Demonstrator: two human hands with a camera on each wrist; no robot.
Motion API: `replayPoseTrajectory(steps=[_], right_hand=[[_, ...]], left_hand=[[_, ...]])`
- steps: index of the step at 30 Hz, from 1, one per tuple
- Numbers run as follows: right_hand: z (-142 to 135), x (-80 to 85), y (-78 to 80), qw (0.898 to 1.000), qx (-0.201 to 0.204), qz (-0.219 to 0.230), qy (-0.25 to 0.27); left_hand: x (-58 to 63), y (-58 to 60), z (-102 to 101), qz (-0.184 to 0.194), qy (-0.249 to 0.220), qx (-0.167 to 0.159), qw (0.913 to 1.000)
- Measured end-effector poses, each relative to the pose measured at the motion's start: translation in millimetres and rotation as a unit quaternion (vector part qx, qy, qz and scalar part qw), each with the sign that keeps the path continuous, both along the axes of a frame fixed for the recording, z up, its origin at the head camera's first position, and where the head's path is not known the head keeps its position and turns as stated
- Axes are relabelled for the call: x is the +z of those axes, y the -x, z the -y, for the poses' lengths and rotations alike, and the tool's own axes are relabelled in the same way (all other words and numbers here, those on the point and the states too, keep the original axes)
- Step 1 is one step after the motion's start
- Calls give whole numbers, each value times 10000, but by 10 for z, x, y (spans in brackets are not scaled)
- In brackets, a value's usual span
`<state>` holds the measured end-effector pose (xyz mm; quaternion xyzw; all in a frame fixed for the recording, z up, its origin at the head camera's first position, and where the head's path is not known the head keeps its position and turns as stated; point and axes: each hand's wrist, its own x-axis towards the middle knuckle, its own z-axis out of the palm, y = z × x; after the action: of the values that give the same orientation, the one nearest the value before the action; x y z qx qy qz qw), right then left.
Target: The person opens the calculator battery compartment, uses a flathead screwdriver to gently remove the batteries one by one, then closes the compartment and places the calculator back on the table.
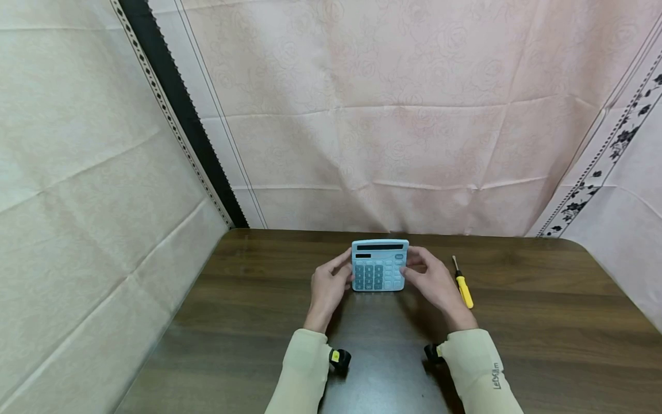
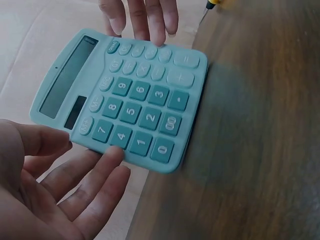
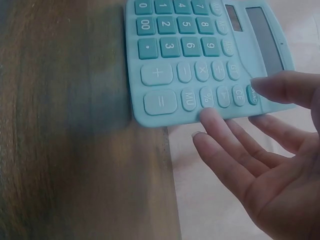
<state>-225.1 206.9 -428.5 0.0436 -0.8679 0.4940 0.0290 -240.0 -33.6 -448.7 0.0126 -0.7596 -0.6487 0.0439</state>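
Note:
A light blue calculator [image 1: 379, 265] with darker teal number keys stands tilted up over the far part of the table, its face toward me. Whether its bottom edge touches the wood I cannot tell. My left hand [image 1: 327, 286] holds its left side, thumb and fingers at the edge beside the 7 and 4 keys. On the opposite side, my right hand [image 1: 435, 283] pinches the edge. In the right wrist view that thumb [image 3: 285, 86] lies by the ON/AC key, with the other fingers [image 3: 225, 155] along and partly behind the edge. The display [image 3: 265, 40] looks blank.
A screwdriver [image 1: 464, 290] with a yellow and black handle lies to the right of my right hand, its tip pointing away. The brown wooden table [image 1: 543, 322] ends just beyond the calculator. Pale patterned cloth [image 1: 414, 144] hangs behind and at both sides.

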Motion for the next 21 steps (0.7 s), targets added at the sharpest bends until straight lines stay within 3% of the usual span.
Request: replayPoseTrajectory(steps=[10, 21], right_hand=[[9, 16, 17, 9999, -30, 18, 152], [-3, -16, 13, 9997, 47, -181, 177]], left_hand=[[1, 10, 8, 224, -419, -92, 9988], [-25, 2, 16, 148, -730, -204, 9970]])
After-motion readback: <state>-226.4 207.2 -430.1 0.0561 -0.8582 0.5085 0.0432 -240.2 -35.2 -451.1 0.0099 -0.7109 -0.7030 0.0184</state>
